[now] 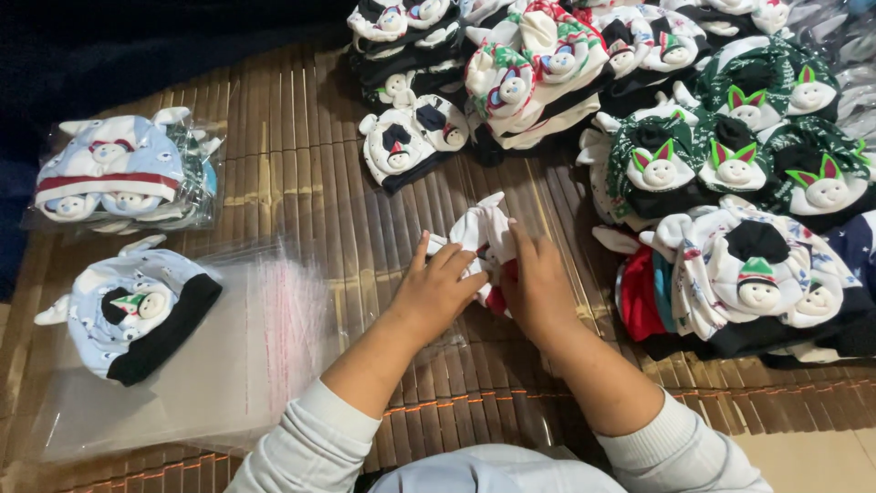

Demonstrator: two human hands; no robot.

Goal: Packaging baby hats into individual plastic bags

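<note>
On the slatted bamboo mat, near its middle, both hands work one small white cap with a red band: the left hand presses flat on it with fingers spread toward the right, while the right hand curls around its other side, fingers closed on the soft fabric. How the cap is folded under the palms is hard to tell, since the hands cover most of it. By the look of things the work is early: one filled clear bag of pale blue caps lies at the far left, a single blue cap with a black brim rests just in front of it on a stack of flat, glossy plastic bags, and a large heap of loose caps is piled across the top and right of the mat, apparently unbagged. These caps are knitted or jersey cloth, soft and floppy, in white, green, black and red prints, each with a padded round snowman face sewn on and little pointed ears. White sleeves cover both forearms.
</note>
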